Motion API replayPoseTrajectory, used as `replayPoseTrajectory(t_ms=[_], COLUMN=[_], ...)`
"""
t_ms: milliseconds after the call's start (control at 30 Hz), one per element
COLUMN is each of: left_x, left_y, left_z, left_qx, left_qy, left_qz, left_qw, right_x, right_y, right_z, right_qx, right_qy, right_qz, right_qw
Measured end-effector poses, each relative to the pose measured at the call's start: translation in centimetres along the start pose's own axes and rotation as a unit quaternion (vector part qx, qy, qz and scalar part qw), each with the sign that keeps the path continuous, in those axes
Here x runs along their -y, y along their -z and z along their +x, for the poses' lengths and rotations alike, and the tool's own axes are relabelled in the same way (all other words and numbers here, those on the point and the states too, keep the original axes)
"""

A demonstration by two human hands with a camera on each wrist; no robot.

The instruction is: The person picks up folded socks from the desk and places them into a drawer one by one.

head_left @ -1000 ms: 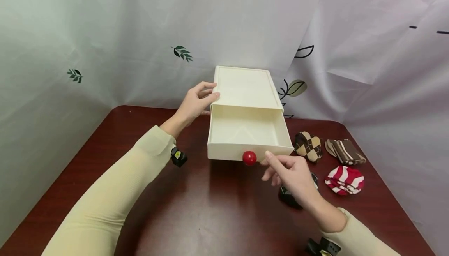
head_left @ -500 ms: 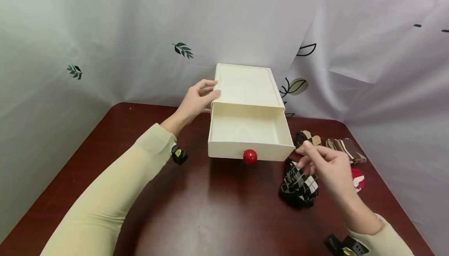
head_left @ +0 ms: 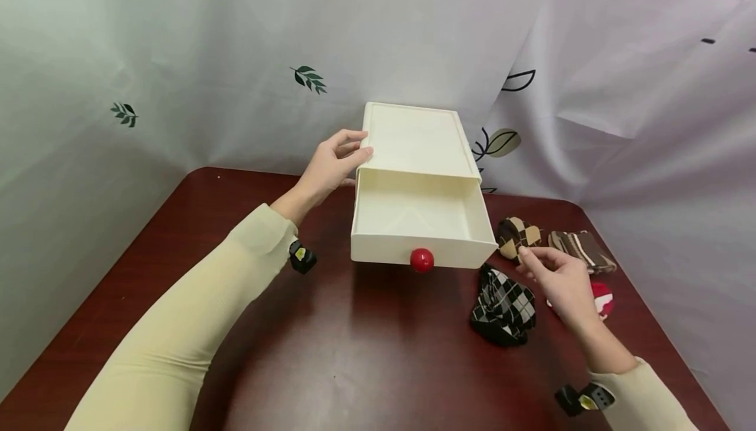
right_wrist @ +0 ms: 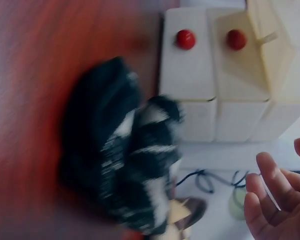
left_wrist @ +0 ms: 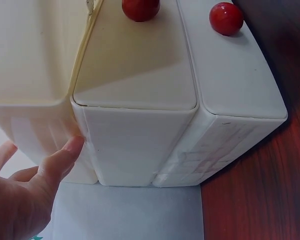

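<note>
1 white drawer unit (head_left: 419,139), left hand (head_left: 332,167) touching, fingers spread; right hand (head_left: 565,285), fingers loosely bent, near 1 brown argyle bundle (head_left: 518,234).

From above, the way into the pulled-out cream plastic drawer (head_left: 384,248) is open, though the cream plastic cabinet top (head_left: 422,139) roofs its rear and the round glossy red knob (head_left: 422,260) juts from its front. The left grip (head_left: 331,163) blocks the cabinet's left edge. Between the forearms the dark red wooden table (head_left: 354,365) leaves a broad passage, bounded rightward by the black, grey and white argyle fabric bundle (head_left: 504,306).
</note>
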State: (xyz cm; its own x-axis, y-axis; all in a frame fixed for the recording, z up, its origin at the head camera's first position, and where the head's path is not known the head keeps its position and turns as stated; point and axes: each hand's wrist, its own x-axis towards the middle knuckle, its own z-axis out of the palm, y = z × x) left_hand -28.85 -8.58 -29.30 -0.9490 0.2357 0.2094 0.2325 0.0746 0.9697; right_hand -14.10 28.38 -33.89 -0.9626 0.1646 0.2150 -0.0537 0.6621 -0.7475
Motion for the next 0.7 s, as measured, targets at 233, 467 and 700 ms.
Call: replayPoseTrajectory(t_ms=[233, 467, 700], left_x=[-0.1, 0.1, -0.2], left_y=[0.1, 0.2, 0.2], left_z=[-0.3, -0.2, -0.2], left_qx=[0.004, 0.011, 0.010], left_qy=[0.006, 0.000, 0.007], left_qz=[0.004, -0.002, -0.003], left_qw=[1.0000, 0.9999, 0.9999], right_x=[-2.8, -4.6, -5.7], right_y=[-0.7, -1.8, -3.3], right_z=[0.0, -0.5, -0.9], right_qx=[-0.010, 0.056, 0.112], right_qy=[0.000, 0.025, 0.032], right_qz=[-0.089, -0.112, -0.116], right_qw=[0.9960, 0.9918, 0.9864])
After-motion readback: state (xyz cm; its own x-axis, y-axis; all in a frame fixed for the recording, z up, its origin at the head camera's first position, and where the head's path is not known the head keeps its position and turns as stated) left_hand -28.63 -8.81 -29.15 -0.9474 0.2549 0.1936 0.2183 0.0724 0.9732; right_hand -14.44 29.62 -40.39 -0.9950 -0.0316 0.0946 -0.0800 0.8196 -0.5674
